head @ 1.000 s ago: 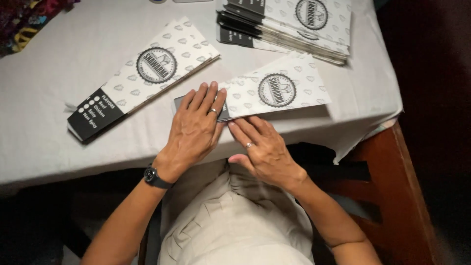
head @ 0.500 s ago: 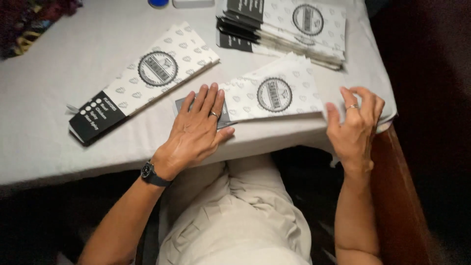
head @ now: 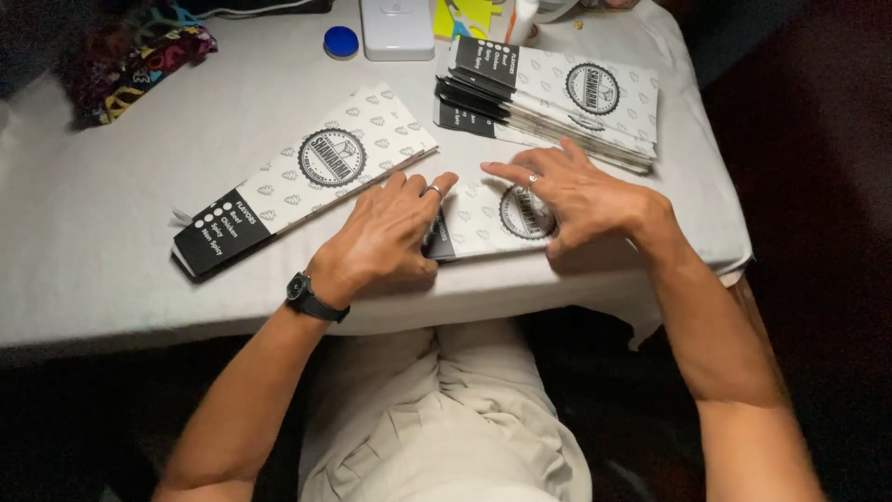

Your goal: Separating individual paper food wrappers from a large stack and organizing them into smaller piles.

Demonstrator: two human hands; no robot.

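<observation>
At near table edge (head: 111, 307): flat printed paper sleeve (head: 483, 218), pressing under both palms.
Left hand (head: 386, 237) and right hand (head: 576, 200) lying open-fingered, gripping nothing; likely light, thin, creasable, slippery; lifting by long edges advisable.

The single view came from a camera on the person's head, facing steeply down and forward over the lap. It sat close: forearms entered from the bottom edge, and both hands lay at mid-frame on the near edge of the desk (head: 111, 279). The desk filled the upper half, its far side cut off at the top. Dark floor flanked it on the right.
</observation>
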